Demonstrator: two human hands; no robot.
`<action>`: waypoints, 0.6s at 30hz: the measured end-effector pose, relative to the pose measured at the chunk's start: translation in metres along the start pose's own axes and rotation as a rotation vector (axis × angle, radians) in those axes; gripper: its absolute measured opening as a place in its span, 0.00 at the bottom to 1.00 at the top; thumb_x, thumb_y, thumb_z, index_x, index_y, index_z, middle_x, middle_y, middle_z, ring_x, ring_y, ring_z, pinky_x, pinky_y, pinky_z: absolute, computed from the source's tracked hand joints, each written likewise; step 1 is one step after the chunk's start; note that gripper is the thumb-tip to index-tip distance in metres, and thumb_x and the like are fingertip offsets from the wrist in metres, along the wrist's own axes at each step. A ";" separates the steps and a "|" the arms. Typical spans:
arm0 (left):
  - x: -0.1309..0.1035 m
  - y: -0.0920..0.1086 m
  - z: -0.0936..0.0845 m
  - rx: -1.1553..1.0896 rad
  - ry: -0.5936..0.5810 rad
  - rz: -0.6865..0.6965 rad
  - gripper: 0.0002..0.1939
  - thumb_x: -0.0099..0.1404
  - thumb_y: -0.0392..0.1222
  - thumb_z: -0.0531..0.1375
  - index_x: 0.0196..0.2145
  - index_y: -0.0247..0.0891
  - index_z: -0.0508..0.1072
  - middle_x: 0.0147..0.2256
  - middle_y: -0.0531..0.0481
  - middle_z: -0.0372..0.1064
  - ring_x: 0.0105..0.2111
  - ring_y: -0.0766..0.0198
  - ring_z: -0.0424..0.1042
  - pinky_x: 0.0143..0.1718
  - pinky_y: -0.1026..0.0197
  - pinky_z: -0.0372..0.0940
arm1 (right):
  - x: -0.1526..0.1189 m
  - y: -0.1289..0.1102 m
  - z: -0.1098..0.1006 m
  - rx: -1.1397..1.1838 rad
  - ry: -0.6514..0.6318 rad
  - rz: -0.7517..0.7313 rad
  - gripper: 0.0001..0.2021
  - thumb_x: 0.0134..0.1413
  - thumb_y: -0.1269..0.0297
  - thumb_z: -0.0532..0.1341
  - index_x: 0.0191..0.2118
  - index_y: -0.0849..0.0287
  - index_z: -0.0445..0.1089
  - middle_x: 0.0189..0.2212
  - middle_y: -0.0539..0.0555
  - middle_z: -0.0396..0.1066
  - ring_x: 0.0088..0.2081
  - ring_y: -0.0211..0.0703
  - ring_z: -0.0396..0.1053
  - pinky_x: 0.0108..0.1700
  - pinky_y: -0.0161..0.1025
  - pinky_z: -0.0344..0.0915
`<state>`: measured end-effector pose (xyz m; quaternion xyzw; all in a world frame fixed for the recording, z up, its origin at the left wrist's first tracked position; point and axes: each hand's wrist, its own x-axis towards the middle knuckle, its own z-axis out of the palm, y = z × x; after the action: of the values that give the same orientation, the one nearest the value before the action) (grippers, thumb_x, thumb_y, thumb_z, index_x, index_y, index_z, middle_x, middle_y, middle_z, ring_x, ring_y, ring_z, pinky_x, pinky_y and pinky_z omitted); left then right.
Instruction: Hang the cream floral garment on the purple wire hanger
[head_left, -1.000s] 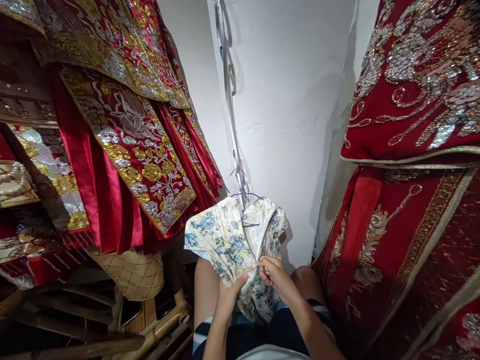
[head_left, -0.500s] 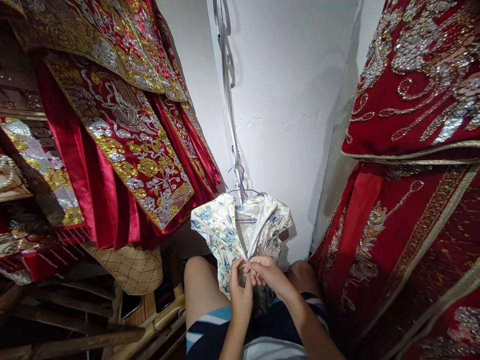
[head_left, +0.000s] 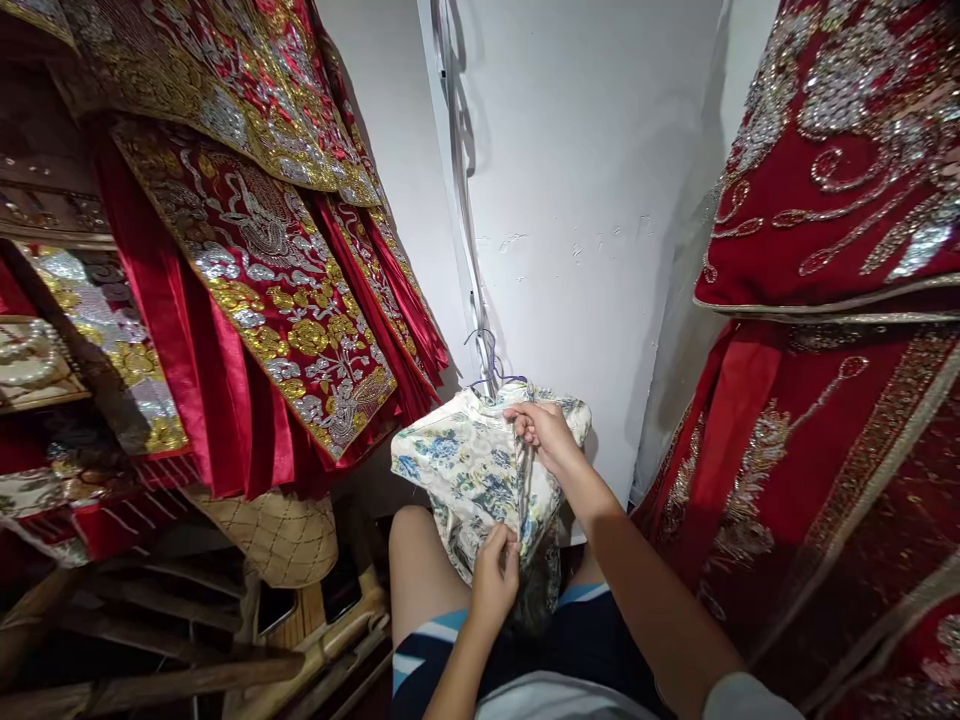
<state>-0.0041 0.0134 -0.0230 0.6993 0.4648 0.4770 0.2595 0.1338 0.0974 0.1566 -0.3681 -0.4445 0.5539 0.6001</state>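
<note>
A short-sleeved floral dress [head_left: 465,460], white with blue and green flowers, hangs in front of me on a thin purple wire hanger [head_left: 491,350]. A zip [head_left: 519,480] runs down its middle and is drawn together up to near the neckline. My right hand [head_left: 541,432] is closed in a pinch at the top of the zip; the pull tab itself is hidden by my fingers. Lower down, my left hand [head_left: 499,570] pinches the dress fabric beside the zip's lower part. The dress's lower part hangs between my knees.
Red embroidered garments with gold and silver [head_left: 262,240] hang on the left, and a red beaded gown [head_left: 817,230] hangs close on the right. A metal rail [head_left: 459,160] runs along the white wall [head_left: 577,150]. Bamboo furniture [head_left: 330,650] stands at lower left.
My right hand has moved up from beside my left hand to the neckline. The V-shaped gap in the dress has closed. My left hand stays low, holding the fabric.
</note>
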 end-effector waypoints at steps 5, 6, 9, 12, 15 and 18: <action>0.015 0.002 -0.015 -0.077 -0.012 -0.059 0.07 0.65 0.44 0.57 0.33 0.39 0.70 0.31 0.48 0.68 0.34 0.57 0.68 0.39 0.60 0.61 | -0.010 0.009 0.011 -0.119 -0.165 -0.051 0.11 0.47 0.60 0.59 0.27 0.62 0.74 0.13 0.47 0.66 0.14 0.31 0.56 0.17 0.29 0.48; 0.023 0.010 -0.022 -0.105 0.000 -0.046 0.08 0.65 0.44 0.57 0.38 0.38 0.71 0.33 0.47 0.69 0.35 0.57 0.69 0.40 0.60 0.62 | -0.012 0.011 0.011 -0.133 -0.167 -0.069 0.11 0.48 0.60 0.58 0.27 0.61 0.74 0.12 0.47 0.66 0.14 0.31 0.56 0.17 0.29 0.48; 0.056 0.046 -0.046 -0.149 0.127 0.074 0.15 0.68 0.45 0.56 0.51 0.40 0.69 0.39 0.45 0.72 0.39 0.58 0.71 0.44 0.59 0.62 | -0.017 0.014 0.012 -0.157 -0.155 -0.108 0.10 0.48 0.62 0.57 0.25 0.60 0.73 0.12 0.47 0.65 0.14 0.31 0.56 0.18 0.29 0.50; 0.096 0.084 -0.069 -0.053 0.235 0.243 0.17 0.70 0.43 0.54 0.55 0.42 0.69 0.42 0.45 0.72 0.40 0.59 0.71 0.45 0.58 0.62 | -0.017 0.008 0.012 -0.187 -0.161 -0.162 0.10 0.48 0.62 0.57 0.22 0.59 0.71 0.12 0.47 0.64 0.15 0.32 0.57 0.19 0.30 0.52; 0.124 0.107 -0.080 0.143 0.183 0.417 0.12 0.71 0.41 0.53 0.47 0.40 0.73 0.41 0.44 0.71 0.41 0.59 0.70 0.44 0.58 0.63 | -0.017 0.002 0.010 -0.202 -0.158 -0.203 0.11 0.49 0.60 0.58 0.21 0.59 0.70 0.11 0.46 0.62 0.15 0.32 0.55 0.20 0.31 0.51; 0.136 0.118 -0.081 0.333 0.150 0.510 0.09 0.71 0.40 0.52 0.41 0.38 0.72 0.37 0.45 0.70 0.39 0.59 0.70 0.43 0.58 0.61 | -0.013 0.006 0.008 -0.194 -0.133 -0.230 0.12 0.49 0.58 0.59 0.21 0.59 0.69 0.11 0.46 0.60 0.16 0.33 0.55 0.20 0.32 0.50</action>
<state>-0.0142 0.0776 0.1635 0.7891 0.3642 0.4942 -0.0217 0.1244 0.0845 0.1522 -0.3336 -0.5739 0.4592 0.5903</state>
